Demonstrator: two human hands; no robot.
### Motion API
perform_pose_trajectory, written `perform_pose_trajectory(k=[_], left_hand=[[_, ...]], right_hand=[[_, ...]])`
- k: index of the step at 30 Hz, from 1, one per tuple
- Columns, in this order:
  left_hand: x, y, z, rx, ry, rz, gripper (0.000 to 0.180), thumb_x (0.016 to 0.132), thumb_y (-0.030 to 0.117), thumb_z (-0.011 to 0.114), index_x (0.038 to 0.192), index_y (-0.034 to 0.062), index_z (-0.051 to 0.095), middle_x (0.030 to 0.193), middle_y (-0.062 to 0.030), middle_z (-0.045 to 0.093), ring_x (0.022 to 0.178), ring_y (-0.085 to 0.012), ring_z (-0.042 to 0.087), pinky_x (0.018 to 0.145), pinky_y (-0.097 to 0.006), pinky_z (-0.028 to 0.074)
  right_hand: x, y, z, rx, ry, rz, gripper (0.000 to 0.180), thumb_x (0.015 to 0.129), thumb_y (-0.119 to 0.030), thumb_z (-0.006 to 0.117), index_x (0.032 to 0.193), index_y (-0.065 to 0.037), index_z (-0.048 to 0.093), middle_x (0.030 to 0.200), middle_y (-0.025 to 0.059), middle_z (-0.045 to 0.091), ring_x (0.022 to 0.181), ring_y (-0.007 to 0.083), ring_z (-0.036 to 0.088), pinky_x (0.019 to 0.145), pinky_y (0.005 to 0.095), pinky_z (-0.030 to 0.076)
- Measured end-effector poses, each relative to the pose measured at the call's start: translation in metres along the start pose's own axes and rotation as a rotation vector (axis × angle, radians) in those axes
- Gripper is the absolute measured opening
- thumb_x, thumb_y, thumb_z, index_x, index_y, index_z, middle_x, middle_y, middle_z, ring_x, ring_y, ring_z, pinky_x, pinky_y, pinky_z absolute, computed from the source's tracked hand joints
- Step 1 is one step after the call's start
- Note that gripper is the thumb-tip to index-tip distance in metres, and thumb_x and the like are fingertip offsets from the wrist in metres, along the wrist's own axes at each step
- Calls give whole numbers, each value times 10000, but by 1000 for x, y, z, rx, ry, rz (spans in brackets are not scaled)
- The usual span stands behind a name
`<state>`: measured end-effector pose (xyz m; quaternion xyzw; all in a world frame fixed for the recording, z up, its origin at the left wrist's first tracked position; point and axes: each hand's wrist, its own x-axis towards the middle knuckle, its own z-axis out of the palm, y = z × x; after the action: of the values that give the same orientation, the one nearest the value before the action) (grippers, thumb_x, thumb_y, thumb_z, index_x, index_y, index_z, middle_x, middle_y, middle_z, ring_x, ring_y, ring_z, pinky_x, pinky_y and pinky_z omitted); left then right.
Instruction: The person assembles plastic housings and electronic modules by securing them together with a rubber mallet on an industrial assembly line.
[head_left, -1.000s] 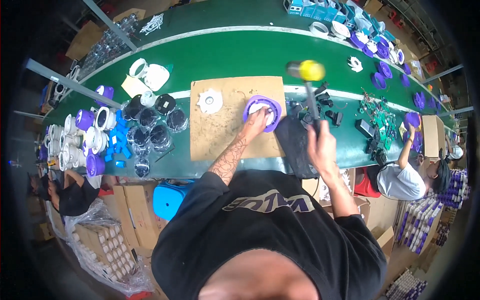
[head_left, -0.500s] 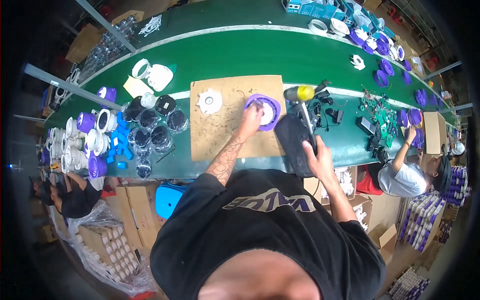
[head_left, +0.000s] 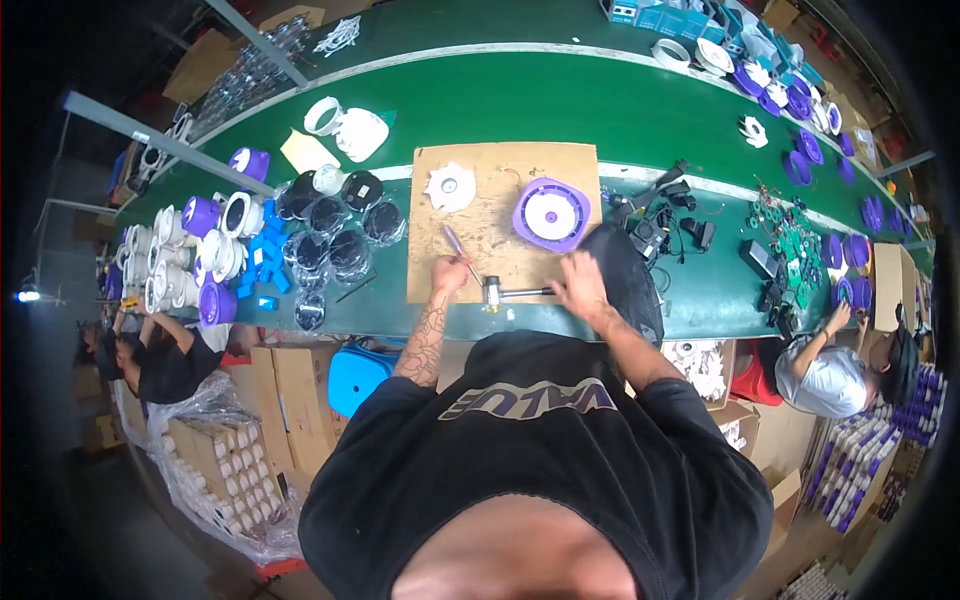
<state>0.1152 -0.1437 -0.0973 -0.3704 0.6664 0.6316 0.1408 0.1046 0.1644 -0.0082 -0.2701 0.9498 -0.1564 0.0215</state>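
Note:
On a cardboard sheet (head_left: pixel 430 280) sits a purple square-cornered housing (head_left: pixel 522 222) with a white slotted round part (head_left: pixel 551 215) in its middle. My left hand (head_left: pixel 450 275) is closed at a screwdriver (head_left: pixel 454 240) with a reddish handle; its thin shaft slants toward the front edge of the sheet. A hammer (head_left: pixel 492 291) with a dark and yellowish head lies near that edge, handle pointing right. My right hand (head_left: pixel 582 287) is at the handle's end, fingers apart and not wrapped round it. A white finned wheel (head_left: pixel 451 187) rests at the sheet's upper left.
Left of the sheet are plastic-wrapped black round parts (head_left: pixel 349 250), blue blocks (head_left: pixel 265 262) and white and purple housings (head_left: pixel 217 255). A black cloth-like thing (head_left: pixel 625 275), power adapters (head_left: pixel 650 238) and green circuit boards (head_left: pixel 795 250) lie to the right. Co-workers sit at both sides.
The hammer has gone from upright in my right fist to lying on the sheet. My left hand has left the purple housing and moved toward me, left of it. The view has shifted slightly.

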Motion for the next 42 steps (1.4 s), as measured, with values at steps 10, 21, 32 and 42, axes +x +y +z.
perform_pose_trajectory(k=[10,21,32,42], left_hand=[[-24,26,81,173,-61,519,380,836,74,579,1202,-24,547,1096,-189,647,953,-263,653,830,-351,519],[-99,156,72,673,-91,1195,225,850,86,631,1054,-1,597,961,-145,640,907,-289,632,793,-356,502],[-139,186,55,612,-500,1386,94,851,58,606,901,-21,604,810,-175,649,734,-326,622,686,-355,490],[-105,164,43,604,-434,899,160,851,126,598,950,0,601,863,-211,634,857,-353,628,754,-433,478]], right_hand=[[96,-3,-2,-197,31,2,644,736,-359,749,1213,16,532,1195,195,536,1160,337,485,1018,424,369],[84,8,-122,473,-28,142,557,729,-398,745,1021,67,652,969,240,645,896,325,637,787,381,494],[69,8,-154,846,-130,303,457,752,-386,758,921,33,689,763,92,676,679,132,614,644,286,494],[86,-1,-146,766,-134,316,560,722,-453,746,965,48,687,855,152,700,744,195,667,691,310,513]])
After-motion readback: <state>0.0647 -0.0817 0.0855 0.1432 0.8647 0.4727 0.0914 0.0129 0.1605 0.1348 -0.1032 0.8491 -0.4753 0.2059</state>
